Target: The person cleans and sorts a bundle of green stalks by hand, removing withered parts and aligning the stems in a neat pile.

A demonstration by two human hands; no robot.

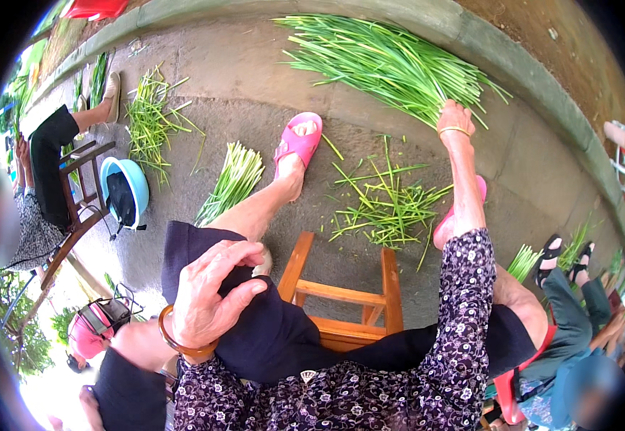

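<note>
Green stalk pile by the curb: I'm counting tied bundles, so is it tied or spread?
Spread: the green stalks lie loosely on the pavement, uneven ends splayed, no tie visible.

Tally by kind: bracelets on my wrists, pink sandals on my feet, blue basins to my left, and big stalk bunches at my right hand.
Bracelets: 2
Pink sandals: 2
Blue basin: 1
Big stalk bunch: 1
Total: 6

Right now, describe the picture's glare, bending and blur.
Head view: corners black, curb bowed by the fisheye; head view, lower left: background glaring white; head view, top to middle: grass and left hand well lit, fairly crisp; head view, sides: blurred patches over the left person and right person.
</note>
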